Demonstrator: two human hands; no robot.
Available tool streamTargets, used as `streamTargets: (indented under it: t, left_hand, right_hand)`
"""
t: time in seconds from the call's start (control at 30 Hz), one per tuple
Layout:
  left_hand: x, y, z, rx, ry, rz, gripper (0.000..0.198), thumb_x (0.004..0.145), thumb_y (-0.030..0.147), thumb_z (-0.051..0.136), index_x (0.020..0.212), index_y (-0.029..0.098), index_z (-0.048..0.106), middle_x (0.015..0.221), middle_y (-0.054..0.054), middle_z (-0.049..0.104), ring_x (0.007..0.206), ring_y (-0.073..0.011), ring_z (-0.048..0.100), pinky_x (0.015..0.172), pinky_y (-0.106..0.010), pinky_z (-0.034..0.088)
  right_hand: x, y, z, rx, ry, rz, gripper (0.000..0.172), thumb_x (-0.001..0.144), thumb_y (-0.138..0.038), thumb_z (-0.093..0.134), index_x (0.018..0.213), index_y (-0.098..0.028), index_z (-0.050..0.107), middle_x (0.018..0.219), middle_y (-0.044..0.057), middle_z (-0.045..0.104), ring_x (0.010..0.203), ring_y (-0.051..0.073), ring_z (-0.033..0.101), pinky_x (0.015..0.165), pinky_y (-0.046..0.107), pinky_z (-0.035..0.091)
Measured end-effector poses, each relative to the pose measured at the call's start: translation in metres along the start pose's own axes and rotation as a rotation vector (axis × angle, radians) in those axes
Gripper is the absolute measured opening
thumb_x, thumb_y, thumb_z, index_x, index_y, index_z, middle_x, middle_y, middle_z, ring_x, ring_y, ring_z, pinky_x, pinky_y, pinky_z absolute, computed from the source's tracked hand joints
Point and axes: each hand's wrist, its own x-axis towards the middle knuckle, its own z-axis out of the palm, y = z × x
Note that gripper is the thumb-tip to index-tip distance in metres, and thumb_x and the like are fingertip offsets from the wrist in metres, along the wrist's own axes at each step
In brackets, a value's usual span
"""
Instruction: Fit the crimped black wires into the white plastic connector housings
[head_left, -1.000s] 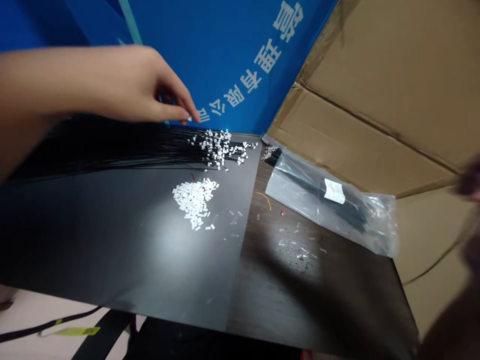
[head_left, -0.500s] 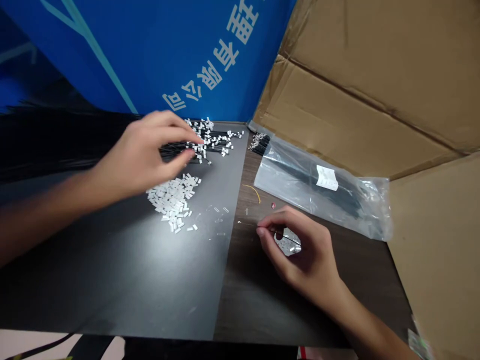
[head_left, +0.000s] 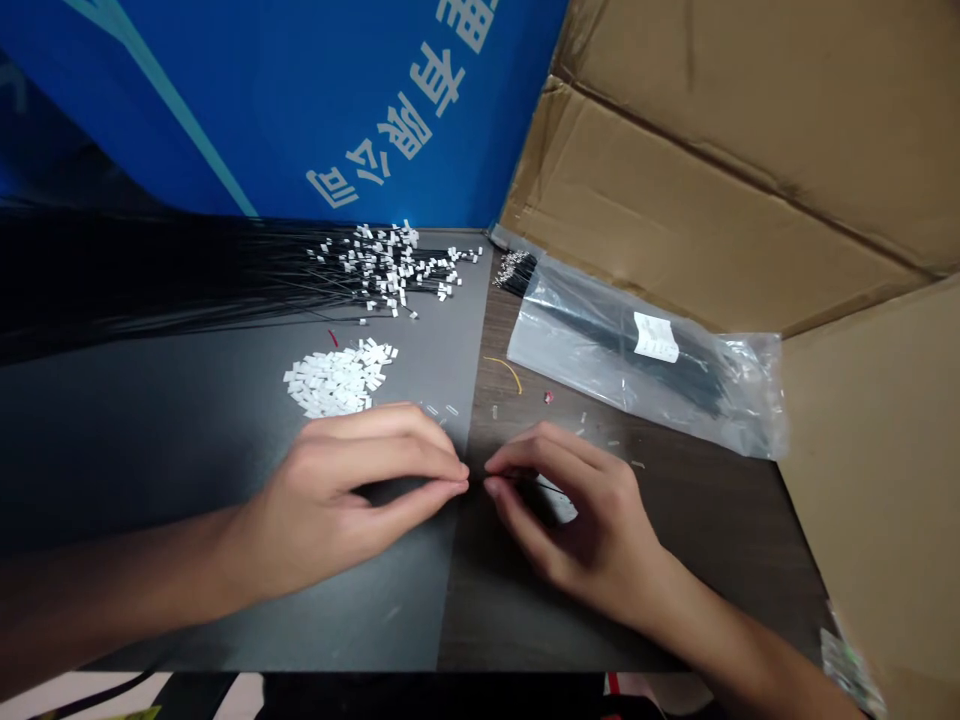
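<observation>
My right hand pinches a thin black wire between thumb and fingertips, its length running back through the palm. Just across from it, my left hand has thumb and forefinger pressed together near the wire's end. Whatever sits in that pinch is too small to make out. A narrow gap parts the two sets of fingertips. Behind my left hand lies a heap of small white connector housings. Farther back, a thick bundle of black wires carries white connectors on its ends.
A clear plastic bag of black wires with bare metal tips lies at the back right. Cardboard walls the right side, and a blue panel the back. A yellow wire scrap and clear plastic bits lie on the table.
My left hand has come from the white-ended wires toward me and right, its fingers closing beside my right fingertips. My right hand has shifted slightly left, still pinching the black wire.
</observation>
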Motion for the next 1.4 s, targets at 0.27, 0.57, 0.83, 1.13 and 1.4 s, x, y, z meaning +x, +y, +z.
streamTargets:
  t: [0.27,0.57,0.83,1.13,1.4]
  left_hand:
    - [-0.014,0.002,-0.009,-0.097,-0.286,0.021,0.042,0.109,0.003,0.085,0.132,0.037,0.096,0.110,-0.005,0.097,0.102,-0.0246,0.091,0.097,-0.031,0.075]
    - [-0.007,-0.006,-0.015,-0.052,-0.360,0.068,0.048,0.104,0.002,0.087,0.133,0.039,0.097,0.108,-0.007,0.097,0.097,-0.0275,0.092,0.092,-0.034,0.075]
    - [-0.009,0.003,-0.003,-0.147,-0.199,-0.263,0.016,0.098,0.015,0.099,0.104,0.031,0.098,0.093,-0.002,0.092,0.080,-0.0186,0.086,0.077,-0.026,0.068]
    - [-0.003,0.004,0.001,-0.112,-0.100,-0.441,0.015,0.100,0.025,0.087,0.086,0.025,0.093,0.085,-0.004,0.088,0.074,-0.0177,0.082,0.068,-0.024,0.065]
    - [-0.004,-0.005,-0.007,-0.192,-0.039,-0.555,0.013,0.098,0.029,0.090,0.087,0.024,0.091,0.085,-0.002,0.083,0.078,-0.0163,0.079,0.074,-0.021,0.066]
  right_hand:
    - [0.006,-0.011,-0.019,0.477,-0.344,0.389,0.019,0.111,-0.038,0.094,0.100,-0.024,0.088,0.093,0.002,0.088,0.083,0.019,0.079,0.072,0.028,0.062]
    - [0.001,-0.005,-0.002,0.711,-0.385,0.520,0.034,0.099,-0.041,0.107,0.091,-0.023,0.079,0.081,-0.002,0.075,0.072,0.015,0.065,0.066,0.026,0.056]
    - [-0.006,-0.006,0.010,0.198,-0.089,0.119,0.010,0.110,-0.016,0.080,0.105,-0.024,0.077,0.095,0.001,0.083,0.079,0.016,0.074,0.071,0.028,0.059]
    - [-0.012,-0.009,-0.004,-0.087,-0.096,0.092,0.009,0.117,-0.020,0.074,0.114,-0.024,0.082,0.100,0.007,0.089,0.081,0.023,0.083,0.071,0.034,0.066]
    - [-0.007,-0.004,-0.072,-0.115,-0.280,0.457,0.035,0.122,-0.052,0.074,0.101,-0.030,0.092,0.095,0.002,0.091,0.082,0.021,0.083,0.073,0.030,0.060]
